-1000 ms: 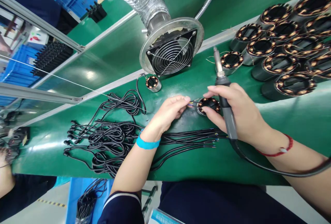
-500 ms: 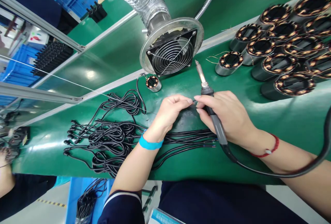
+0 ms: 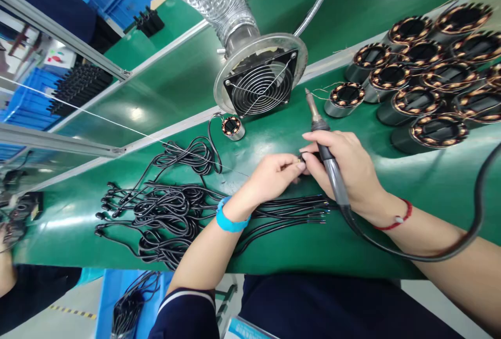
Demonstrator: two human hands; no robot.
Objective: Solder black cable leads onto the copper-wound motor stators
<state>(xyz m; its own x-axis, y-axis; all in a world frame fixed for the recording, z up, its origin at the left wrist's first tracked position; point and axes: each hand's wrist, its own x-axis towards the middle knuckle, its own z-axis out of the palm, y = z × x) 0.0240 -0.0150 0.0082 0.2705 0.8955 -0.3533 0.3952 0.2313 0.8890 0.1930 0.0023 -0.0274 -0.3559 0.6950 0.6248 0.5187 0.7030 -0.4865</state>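
Observation:
In the head view my right hand (image 3: 352,172) is closed around a soldering iron (image 3: 334,174), its metal tip pointing up and away. The thumb and forefinger of that hand also meet a small dark part (image 3: 310,156) between my hands, mostly hidden by fingers. My left hand (image 3: 277,174) is pinched shut at the same spot, on thin wires (image 3: 300,160) of which only a little shows. Under my left wrist run black cables (image 3: 289,206) with stripped, coloured ends. A stator (image 3: 345,99) with copper windings and loose thin leads stands beyond the iron.
A fume extractor fan (image 3: 261,86) on a silver duct hangs over the bench. Several larger stators (image 3: 415,101) crowd the right. A small stator (image 3: 233,128) with a cable stands below the fan. Coiled black cables (image 3: 172,208) lie left. A co-worker's arm (image 3: 6,266) shows far left.
My right hand with the soldering iron moved left towards my left hand, then both hands came close together. The small stator seen between them is now largely covered by fingers. The view shifted slightly.

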